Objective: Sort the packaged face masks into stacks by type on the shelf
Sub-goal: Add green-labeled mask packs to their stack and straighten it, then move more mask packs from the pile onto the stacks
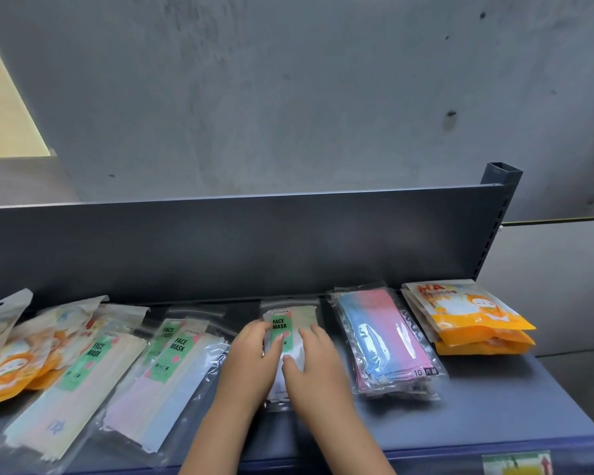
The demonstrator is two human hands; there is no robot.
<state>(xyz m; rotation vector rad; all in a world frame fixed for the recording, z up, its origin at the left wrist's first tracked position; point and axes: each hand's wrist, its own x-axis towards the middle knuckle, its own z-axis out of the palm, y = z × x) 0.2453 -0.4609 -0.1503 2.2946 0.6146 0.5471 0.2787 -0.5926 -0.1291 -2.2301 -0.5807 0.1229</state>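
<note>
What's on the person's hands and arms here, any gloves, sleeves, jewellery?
No gloves, and no sleeves in view: both forearms are uncovered up to the frame edge, with no watch or wristband. The left hand has a small dark spot on one finger, possibly a ring, but it is too blurred to confirm. The right hand shows no jewellery or markings.

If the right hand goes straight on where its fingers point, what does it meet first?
The right hand rests on the green-label mask pack; past it, probably the shelf's dark back panel, though depth is unclear.
</note>
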